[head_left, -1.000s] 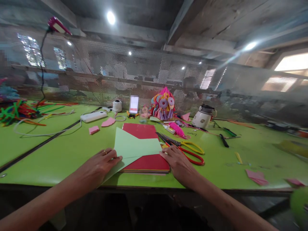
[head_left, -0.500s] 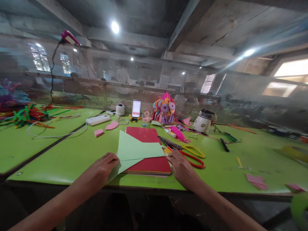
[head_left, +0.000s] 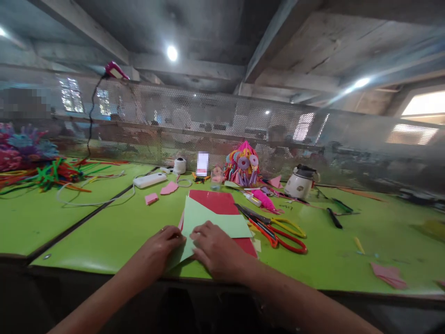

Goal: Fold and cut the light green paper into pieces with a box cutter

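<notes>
Now the light green paper sheet [head_left: 212,221] lies folded on the red paper stack [head_left: 222,206] near the front edge of the green tabletop [head_left: 104,232], and both hands rest on its near corner. A second ago the right hand [head_left: 217,250] was out at the sheet's right end, next to the scissors; it has since come across to meet the left hand [head_left: 163,243]. Both press flat with fingers spread, gripping nothing, so the fold looks to be getting creased down along its lower left edge.

Counted outward: one green sheet, one red stack beneath it. Just right lie two pairs of scissors, one with red handles [head_left: 285,236] and one with yellow handles [head_left: 287,225], their blades crossing. Beyond stand one fringed pink paper craft [head_left: 242,164] and one white pot [head_left: 299,183]. To the left are two pink paper scraps [head_left: 160,192], one white power strip [head_left: 149,180], and a heap of pipe cleaners [head_left: 45,171], too tangled to count.
</notes>
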Demonstrator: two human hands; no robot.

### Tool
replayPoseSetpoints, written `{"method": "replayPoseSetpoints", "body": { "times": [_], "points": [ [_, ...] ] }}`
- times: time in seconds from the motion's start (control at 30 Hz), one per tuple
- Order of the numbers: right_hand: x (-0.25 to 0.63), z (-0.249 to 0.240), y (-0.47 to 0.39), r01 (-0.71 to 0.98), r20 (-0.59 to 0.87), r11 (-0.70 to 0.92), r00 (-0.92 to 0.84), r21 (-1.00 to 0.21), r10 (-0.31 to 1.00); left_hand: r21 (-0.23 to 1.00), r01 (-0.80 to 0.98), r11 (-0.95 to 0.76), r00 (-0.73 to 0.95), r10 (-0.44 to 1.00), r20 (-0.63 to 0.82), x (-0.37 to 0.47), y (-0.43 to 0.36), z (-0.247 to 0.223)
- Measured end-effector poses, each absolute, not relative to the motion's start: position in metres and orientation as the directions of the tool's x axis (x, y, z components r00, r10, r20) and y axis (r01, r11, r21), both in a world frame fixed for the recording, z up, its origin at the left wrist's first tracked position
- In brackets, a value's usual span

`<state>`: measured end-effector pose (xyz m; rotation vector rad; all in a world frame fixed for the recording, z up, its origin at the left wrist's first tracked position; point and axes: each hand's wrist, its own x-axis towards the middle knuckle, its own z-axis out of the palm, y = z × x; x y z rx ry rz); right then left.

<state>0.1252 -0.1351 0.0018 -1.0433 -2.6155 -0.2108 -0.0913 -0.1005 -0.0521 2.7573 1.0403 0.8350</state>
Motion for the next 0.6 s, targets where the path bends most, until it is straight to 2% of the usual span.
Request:
{"method": "replayPoseSetpoints", "body": {
  "times": [0.17,0.4,0.47,0.6],
  "points": [
    [0.119,-0.015,-0.134,0.758,0.277,0.651,-0.632,0.031,0.723,0.285,0.579,-0.764,0.619,0.640,0.455,-0.091,-0.103,-0.052],
    [0.134,-0.015,-0.139,0.751,0.290,0.659,-0.637,0.027,0.714,0.281,0.538,-0.795,0.631,0.600,0.491,-0.095,-0.094,-0.049],
    [0.128,-0.013,-0.137,0.748,0.284,0.663,-0.644,0.037,0.710,0.318,0.541,-0.778,0.613,0.624,0.485,-0.092,-0.086,-0.043],
    [0.119,-0.004,-0.128,0.709,0.247,0.703,-0.691,0.050,0.679,0.449,0.588,-0.673,0.585,0.737,0.338,-0.087,-0.076,-0.023]
  ]
}}
